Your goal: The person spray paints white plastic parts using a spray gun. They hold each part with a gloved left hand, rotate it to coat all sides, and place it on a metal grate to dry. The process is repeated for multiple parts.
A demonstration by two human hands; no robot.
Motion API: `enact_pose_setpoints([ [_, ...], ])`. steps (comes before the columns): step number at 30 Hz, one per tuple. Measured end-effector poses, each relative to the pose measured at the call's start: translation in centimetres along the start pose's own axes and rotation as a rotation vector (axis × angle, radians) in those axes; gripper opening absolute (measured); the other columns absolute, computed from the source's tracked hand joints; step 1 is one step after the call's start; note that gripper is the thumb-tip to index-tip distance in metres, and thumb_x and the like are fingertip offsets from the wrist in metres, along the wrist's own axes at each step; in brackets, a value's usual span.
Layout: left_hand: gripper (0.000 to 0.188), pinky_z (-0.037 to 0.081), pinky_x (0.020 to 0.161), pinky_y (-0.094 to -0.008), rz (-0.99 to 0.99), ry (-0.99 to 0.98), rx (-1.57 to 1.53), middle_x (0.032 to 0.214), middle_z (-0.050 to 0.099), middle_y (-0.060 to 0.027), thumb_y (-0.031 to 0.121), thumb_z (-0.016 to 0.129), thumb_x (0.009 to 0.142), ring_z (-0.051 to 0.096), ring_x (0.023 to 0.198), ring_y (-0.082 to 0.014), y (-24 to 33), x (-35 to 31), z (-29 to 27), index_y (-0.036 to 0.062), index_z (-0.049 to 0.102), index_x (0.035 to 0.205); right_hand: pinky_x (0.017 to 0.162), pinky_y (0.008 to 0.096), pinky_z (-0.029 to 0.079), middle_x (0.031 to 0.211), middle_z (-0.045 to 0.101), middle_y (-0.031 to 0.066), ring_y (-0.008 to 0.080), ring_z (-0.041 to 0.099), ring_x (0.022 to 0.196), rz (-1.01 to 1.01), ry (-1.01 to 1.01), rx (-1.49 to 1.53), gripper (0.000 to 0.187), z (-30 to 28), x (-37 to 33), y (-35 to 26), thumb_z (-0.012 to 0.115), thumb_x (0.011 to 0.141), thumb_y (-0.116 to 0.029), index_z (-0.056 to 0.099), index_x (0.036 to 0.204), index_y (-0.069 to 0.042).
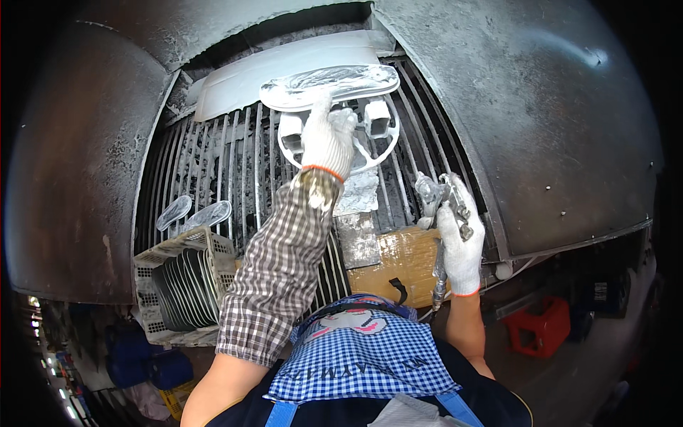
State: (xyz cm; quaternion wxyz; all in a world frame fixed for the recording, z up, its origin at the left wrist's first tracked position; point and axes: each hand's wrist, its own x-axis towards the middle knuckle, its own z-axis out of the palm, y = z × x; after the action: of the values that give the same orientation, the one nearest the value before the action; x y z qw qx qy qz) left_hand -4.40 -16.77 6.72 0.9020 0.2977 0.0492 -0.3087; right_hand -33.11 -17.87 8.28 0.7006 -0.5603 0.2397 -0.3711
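My left hand, in a white knit glove with an orange cuff, reaches over a white-coated spoked wheel stand. One finger stretches to the near edge of an oblong panel, smeared white and grey. My other fingers curl in; what they may hold is hidden. The panel rests above two block-shaped supports on the stand. On the right, my gloved right hand is closed around a paint-crusted spray gun, with its hose hanging below. The gun points away from me and is apart from the panel.
Metal slats lie under the stand, between dark booth walls. A pale board leans behind. At left are a plastic basket of dark panels and two small oval pieces. Cardboard lies nearest me; a red stool stands right.
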Motion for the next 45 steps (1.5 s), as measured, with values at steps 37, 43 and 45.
enact_pose_setpoints([
  [37,0.046,0.06,0.103,-0.0605,0.066,0.464,-0.214,0.144,0.059,-0.027,0.0,0.052,0.102,0.063,0.129,-0.0432,8.1,2.5,-38.6,-0.0046,0.046,0.148,0.09,0.0328,0.055,0.125,0.07,0.0123,0.0164,0.067,0.102,0.051,0.024,-0.555,0.053,-3.2,-1.9,6.9,0.056,0.109,-0.016,0.048,0.158,0.004],
  [43,0.058,0.041,0.12,-0.0676,0.172,0.31,-0.265,0.156,0.048,-0.0301,0.009,0.057,0.104,0.052,0.143,-0.0446,9.6,6.3,-35.4,-0.0001,0.036,0.157,0.101,0.0343,0.052,0.138,0.066,0.0139,0.0184,0.064,0.115,0.197,-0.001,-0.513,0.055,-2.7,-2.4,5.9,0.057,0.109,-0.016,0.047,0.158,0.006],
  [45,0.046,0.046,0.08,-0.0464,0.006,0.602,-0.154,0.114,0.052,-0.0137,0.04,0.068,0.099,0.054,0.1,-0.0297,11.2,6.8,-36.4,0.0097,0.053,0.131,0.102,0.0343,0.052,0.136,0.066,0.0129,0.0179,0.064,0.115,0.132,0.002,-0.538,0.055,-1.8,-2.2,6.0,0.057,0.109,-0.016,0.046,0.158,0.006],
])
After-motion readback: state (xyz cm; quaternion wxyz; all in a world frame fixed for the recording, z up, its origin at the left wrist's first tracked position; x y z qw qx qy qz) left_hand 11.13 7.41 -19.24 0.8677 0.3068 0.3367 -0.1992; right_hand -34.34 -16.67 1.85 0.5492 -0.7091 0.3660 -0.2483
